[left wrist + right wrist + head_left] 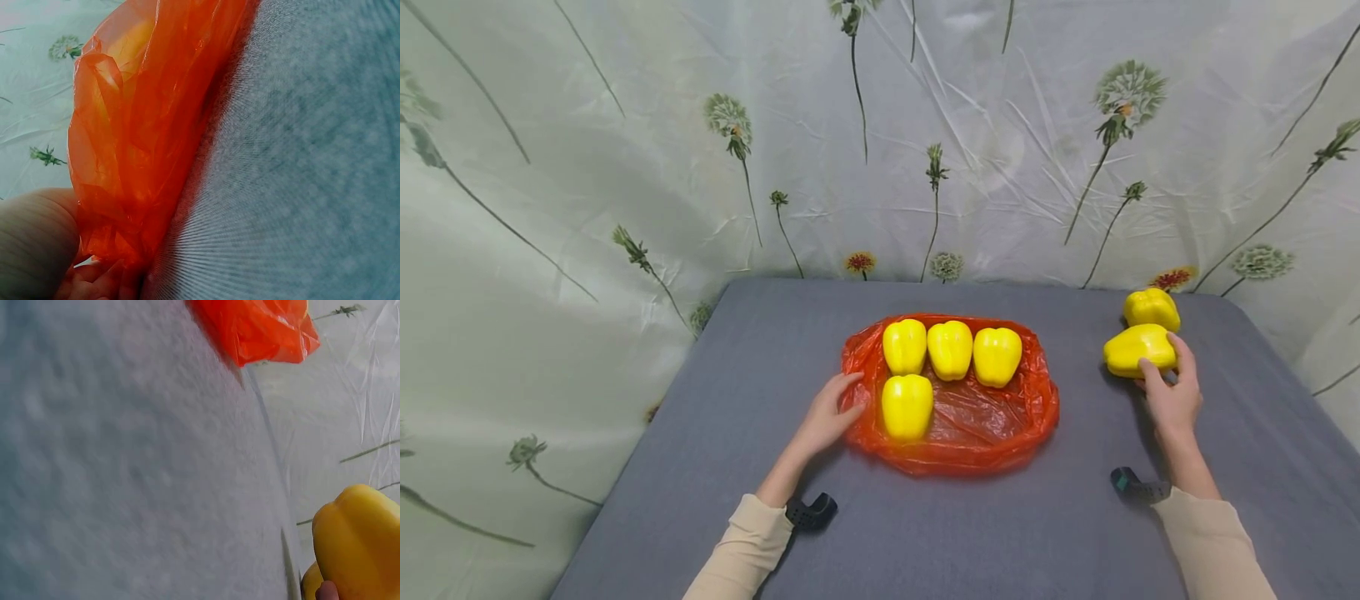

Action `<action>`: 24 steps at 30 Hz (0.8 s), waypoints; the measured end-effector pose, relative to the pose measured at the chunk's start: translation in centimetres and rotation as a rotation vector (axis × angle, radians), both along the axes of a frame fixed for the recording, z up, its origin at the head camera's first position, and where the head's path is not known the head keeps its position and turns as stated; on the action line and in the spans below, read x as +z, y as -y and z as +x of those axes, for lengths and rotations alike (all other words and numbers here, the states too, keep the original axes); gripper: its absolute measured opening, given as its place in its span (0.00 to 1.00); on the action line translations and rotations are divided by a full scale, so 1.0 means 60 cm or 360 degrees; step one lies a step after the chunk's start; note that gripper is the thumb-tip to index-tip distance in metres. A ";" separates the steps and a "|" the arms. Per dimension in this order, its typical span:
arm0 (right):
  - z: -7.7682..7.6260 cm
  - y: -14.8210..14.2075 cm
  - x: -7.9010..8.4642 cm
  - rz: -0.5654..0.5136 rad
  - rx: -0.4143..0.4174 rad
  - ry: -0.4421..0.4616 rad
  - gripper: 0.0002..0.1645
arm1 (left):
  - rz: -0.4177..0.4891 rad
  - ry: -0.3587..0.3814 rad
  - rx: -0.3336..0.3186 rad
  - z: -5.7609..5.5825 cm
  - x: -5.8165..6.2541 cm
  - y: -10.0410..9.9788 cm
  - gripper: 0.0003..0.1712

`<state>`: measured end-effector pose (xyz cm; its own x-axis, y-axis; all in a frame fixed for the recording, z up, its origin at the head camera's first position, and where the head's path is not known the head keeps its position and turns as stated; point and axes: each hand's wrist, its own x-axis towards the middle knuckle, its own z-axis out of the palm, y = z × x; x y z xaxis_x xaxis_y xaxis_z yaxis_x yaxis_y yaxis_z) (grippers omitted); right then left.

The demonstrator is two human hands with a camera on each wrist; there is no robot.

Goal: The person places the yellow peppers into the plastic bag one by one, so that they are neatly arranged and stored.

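Note:
A red plastic bag (955,458) lies spread open on the table, its rim rolled into an oval. Inside stand several yellow bell peppers (950,350), three along the back and one at front left. My left hand (827,418) holds the bag's left edge; the left wrist view shows the thumb (37,240) on one side of the crumpled red film and fingers on the other. To the right of the bag, my right hand (1172,396) grips a yellow bell pepper (1138,350) lying on its side between thumb and fingers. Another yellow bell pepper (1152,309) sits just behind it.
A grey cloth-covered table (970,533) bears everything. Behind it and along the left hangs a pale curtain (647,167) printed with dandelions. A dark strap piece (811,512) is at the left wrist and a similar one (1138,485) at the right.

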<state>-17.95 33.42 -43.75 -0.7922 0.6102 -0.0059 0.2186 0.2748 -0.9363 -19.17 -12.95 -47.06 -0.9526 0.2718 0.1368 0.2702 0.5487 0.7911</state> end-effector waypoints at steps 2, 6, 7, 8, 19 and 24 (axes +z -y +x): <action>0.004 0.005 0.003 0.0012 0.0018 -0.0025 0.34 | -0.0009 0.0003 0.0002 0.000 0.001 0.000 0.29; 0.007 0.015 0.010 0.0025 0.0047 -0.0075 0.34 | -0.0003 -0.0053 0.0000 0.002 0.001 0.000 0.29; 0.007 0.018 0.011 0.0017 0.0060 -0.0085 0.34 | -0.0001 -0.0082 -0.0004 0.003 0.002 0.000 0.28; 0.007 0.020 0.012 0.0006 0.0075 -0.0095 0.34 | -0.0021 -0.0138 -0.0013 0.003 0.001 0.000 0.28; 0.010 0.043 0.023 -0.0085 0.0226 -0.0248 0.33 | -0.0016 0.0019 0.0007 0.000 0.000 -0.001 0.29; 0.015 0.052 0.026 0.0013 0.0344 -0.0230 0.33 | -0.0009 0.0008 0.0015 0.001 0.002 -0.002 0.29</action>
<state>-17.02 30.30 -42.21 -0.8965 0.4264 0.1207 0.0184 0.3080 -0.9512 -19.10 -12.82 -46.93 -0.9558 0.2634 0.1307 0.2611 0.5559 0.7891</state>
